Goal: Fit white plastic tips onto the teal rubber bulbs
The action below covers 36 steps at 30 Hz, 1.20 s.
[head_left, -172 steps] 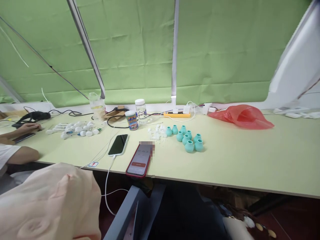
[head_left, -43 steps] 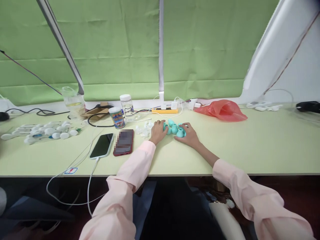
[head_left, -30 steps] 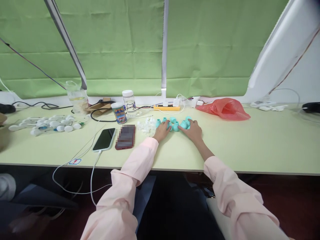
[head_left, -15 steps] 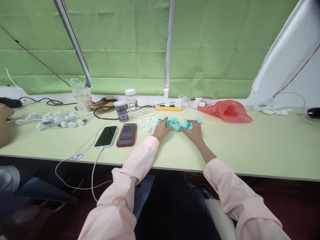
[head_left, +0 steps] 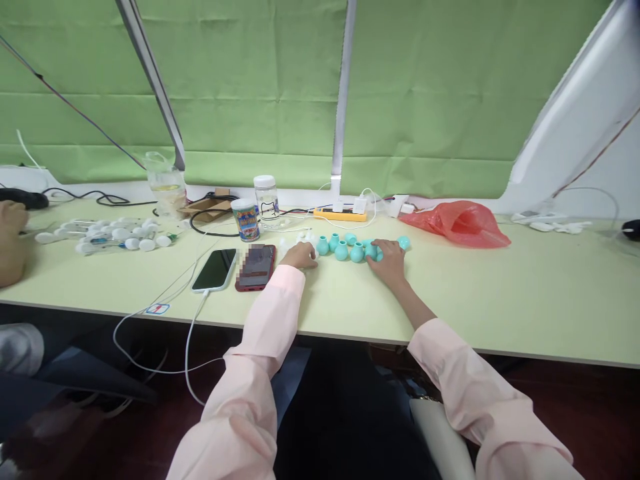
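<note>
Pink sleeves cover both forearms, which reach forward from the near edge of the pale green laminate table (head_left: 500, 293). Left hand (head_left: 300, 255) lies knuckles-up on the tabletop, fingers curled loosely downward among small white plastic pieces (head_left: 295, 241); whether anything is pinched under them cannot be told. Right hand (head_left: 389, 260) rests palm-down, fingers spread and touching the near side of a cluster of small teal vase-shaped caps (head_left: 350, 248), none lifted. Those caps stand in a loose row on the table between and just beyond the two hands, one (head_left: 404, 243) lying slightly apart to the right.

Left of the left hand sit a red-cased phone (head_left: 256, 267) and, beside it, a black-screened phone in a pale case (head_left: 215, 270) with a white cable (head_left: 190, 333) hanging over the edge. Beyond are a printed tin can (head_left: 246, 219), a clear jar with white lid (head_left: 267, 200), a yellow power strip (head_left: 340, 215) and a crumpled red plastic bag (head_left: 460, 223). Farther left lie white rounded parts (head_left: 115, 233); another person's hand (head_left: 11, 240) shows at the left border. Green cloth (head_left: 250, 100) hangs behind.
</note>
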Available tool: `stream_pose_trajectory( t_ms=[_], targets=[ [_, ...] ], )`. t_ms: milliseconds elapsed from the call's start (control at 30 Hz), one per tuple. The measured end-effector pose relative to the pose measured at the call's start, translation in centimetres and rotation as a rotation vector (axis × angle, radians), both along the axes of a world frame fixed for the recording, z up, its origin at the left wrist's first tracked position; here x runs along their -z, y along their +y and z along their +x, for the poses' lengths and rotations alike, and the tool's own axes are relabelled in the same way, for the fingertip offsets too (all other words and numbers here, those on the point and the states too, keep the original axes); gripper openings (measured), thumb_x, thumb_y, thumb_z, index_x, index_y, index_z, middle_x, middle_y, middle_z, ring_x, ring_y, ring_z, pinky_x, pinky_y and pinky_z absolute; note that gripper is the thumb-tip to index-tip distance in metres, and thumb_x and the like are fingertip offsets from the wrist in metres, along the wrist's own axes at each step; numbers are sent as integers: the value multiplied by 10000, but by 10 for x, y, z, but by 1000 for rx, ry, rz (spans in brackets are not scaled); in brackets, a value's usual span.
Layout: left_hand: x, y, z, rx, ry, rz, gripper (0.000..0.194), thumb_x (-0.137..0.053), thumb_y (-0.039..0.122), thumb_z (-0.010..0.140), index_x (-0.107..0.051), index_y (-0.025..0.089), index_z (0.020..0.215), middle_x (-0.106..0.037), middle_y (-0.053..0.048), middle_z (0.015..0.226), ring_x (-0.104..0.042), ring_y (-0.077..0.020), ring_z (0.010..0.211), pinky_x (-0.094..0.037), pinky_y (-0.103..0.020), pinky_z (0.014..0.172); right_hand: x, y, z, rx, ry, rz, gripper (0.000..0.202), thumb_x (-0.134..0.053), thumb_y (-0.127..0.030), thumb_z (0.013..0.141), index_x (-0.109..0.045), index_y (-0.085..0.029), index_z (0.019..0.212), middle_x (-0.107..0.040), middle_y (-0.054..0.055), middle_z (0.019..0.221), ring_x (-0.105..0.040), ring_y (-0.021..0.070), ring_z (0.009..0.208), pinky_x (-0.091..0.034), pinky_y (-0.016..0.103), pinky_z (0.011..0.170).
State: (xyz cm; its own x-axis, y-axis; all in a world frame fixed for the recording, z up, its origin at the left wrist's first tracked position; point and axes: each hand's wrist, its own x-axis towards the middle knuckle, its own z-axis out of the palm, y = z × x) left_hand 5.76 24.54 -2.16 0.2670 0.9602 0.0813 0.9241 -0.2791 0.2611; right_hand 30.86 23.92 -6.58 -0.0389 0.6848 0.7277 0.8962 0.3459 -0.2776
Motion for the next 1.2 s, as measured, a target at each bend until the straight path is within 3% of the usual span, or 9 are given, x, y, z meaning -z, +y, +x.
stream_pose_trajectory(
  t_ms=[267,400,500,567,733,867,1033,1200],
  targets=[
    [2,2,3,125,-84,2,234,-556,106,541,-644,132,757,-604,-55,711,-550,-145,664,-428,-231,624,-5,-9,-10,74,30,189,227,-497,-297,691,-547,-181,879,-481,102,1026,-399,267,977,-262,440,824],
    [2,2,4,149,-141,25,237,-562,86,521,-647,128,738,-608,-40,660,-549,-131,617,-431,-225,601,-6,-20,-30,-154,-84,308,174,-481,-246,723,-547,-164,862,-515,98,957,-440,230,922,-333,372,777],
    [-1,1,9,215,-266,61,201,-580,115,529,-645,121,720,-603,-28,621,-546,-118,583,-434,-226,590,-4,-30,-47,-377,-240,246,176,-446,-236,759,-539,-161,888,-552,69,805,-482,190,813,-378,305,694],
    [-1,-1,15,270,-409,31,178,-586,136,546,-633,109,715,-593,-22,601,-535,-101,537,-438,-220,549,-1,-36,-54,-436,-281,174,212,-439,-259,773,-532,-156,933,-560,60,768,-499,179,778,-388,284,657],
    [6,-8,35,342,-763,-246,165,-620,156,574,-585,75,713,-572,-19,580,-531,-77,481,-464,-211,489,3,-35,-53,-380,-192,-46,241,-461,-318,769,-542,-165,937,-582,40,708,-532,159,656,-388,258,566],
    [11,-10,42,301,-928,-321,254,-683,222,546,-561,68,707,-580,-26,605,-550,-80,494,-493,-234,523,3,-31,-50,-378,-133,-155,190,-442,-277,781,-553,-180,901,-601,24,678,-532,136,595,-389,244,561],
    [8,-10,41,265,-1012,-396,358,-712,254,518,-562,77,791,-605,-34,622,-579,-94,545,-501,-257,600,2,-31,-51,-361,-58,-191,185,-445,-260,765,-556,-179,890,-595,8,621,-520,123,549,-381,233,543],
    [1,-12,37,260,-893,-409,317,-646,246,601,-561,95,867,-621,-44,661,-574,-89,542,-486,-246,592,2,-31,-51,-359,-51,-206,146,-465,-229,731,-566,-179,825,-586,-2,592,-515,117,541,-374,228,548]
  ],
)
